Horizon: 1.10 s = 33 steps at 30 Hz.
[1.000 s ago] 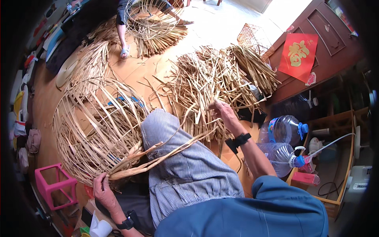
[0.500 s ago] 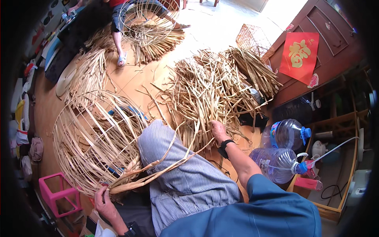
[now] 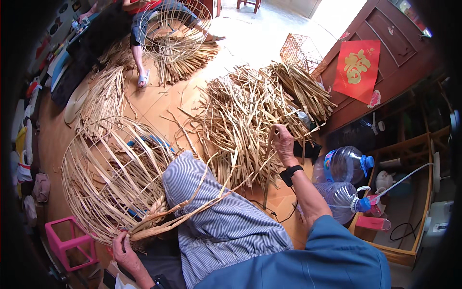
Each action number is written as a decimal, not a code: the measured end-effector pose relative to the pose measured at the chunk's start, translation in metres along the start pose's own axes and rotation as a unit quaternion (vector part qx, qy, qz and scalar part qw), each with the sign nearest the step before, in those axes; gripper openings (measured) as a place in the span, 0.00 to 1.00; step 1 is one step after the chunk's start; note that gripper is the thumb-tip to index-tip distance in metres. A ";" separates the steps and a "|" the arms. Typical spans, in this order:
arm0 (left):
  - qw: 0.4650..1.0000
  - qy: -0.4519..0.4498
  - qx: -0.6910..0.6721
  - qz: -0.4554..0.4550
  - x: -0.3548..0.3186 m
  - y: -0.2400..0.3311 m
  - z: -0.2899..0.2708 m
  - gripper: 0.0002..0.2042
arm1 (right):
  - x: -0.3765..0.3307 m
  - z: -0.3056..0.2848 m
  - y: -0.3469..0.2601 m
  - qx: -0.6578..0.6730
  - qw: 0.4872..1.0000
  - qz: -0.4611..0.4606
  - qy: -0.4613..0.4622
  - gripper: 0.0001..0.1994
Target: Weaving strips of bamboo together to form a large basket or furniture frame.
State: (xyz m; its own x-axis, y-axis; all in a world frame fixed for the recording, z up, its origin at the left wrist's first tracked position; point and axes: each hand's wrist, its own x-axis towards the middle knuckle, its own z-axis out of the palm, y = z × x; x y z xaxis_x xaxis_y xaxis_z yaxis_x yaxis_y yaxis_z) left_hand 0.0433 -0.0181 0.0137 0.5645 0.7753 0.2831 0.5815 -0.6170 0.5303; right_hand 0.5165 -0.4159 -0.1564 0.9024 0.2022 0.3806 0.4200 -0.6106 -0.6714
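A large openwork basket (image 3: 103, 178) of pale dried plant strips lies tilted against my left knee. At its braided rim my left hand (image 3: 126, 253) is closed, pinching the edge where thick strips meet. Loose strip ends (image 3: 197, 214) run from that rim across my striped trouser leg. Over the big heap of dried strips (image 3: 240, 120), my right hand (image 3: 284, 144) is raised with bent fingers closed on a dried strip (image 3: 269, 144) that hangs down into the pile. Part of the hand hides where the strip is gripped.
Two big clear plastic bottles (image 3: 344, 164) stand to my right, beside a wooden cabinet frame (image 3: 418, 226). A pink stool (image 3: 72, 243) is at the left. Farther off, another person's leg (image 3: 138, 60) shows beside a wire-like round frame (image 3: 178, 29) and more strip bundles (image 3: 98, 103).
My right hand has risen and moved right, away from the near edge of the heap, with a strip in its fingers. My left hand stays at the basket rim.
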 end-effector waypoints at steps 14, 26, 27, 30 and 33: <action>0.983 0.008 -0.126 -0.130 -0.006 -0.011 0.007 0.10 | 0.118 -0.110 -0.135 0.458 0.881 0.008 0.117 0.10; 0.989 0.070 -0.003 -0.134 -0.009 0.046 -0.001 0.17 | 0.017 -0.050 -0.275 0.383 0.890 0.020 -0.245 0.18; 0.990 0.086 0.026 -0.111 -0.008 0.047 -0.001 0.18 | -0.001 -0.042 -0.291 0.365 0.879 0.021 -0.305 0.18; 0.989 0.082 0.100 -0.070 -0.004 0.051 -0.011 0.18 | -0.048 -0.008 -0.338 0.407 0.800 -0.039 -0.438 0.10; 0.994 0.057 0.085 -0.031 0.001 0.052 -0.016 0.15 | -0.081 0.018 -0.379 0.303 0.809 -0.157 -0.480 0.07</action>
State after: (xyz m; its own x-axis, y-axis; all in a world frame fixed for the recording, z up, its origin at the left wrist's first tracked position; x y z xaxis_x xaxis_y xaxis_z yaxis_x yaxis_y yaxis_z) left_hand 0.0646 -0.0469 0.0547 0.4607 0.8166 0.3477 0.7089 -0.5743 0.4095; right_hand 0.2858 -0.1872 0.0563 0.2802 0.9526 0.1184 0.3508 0.0132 -0.9364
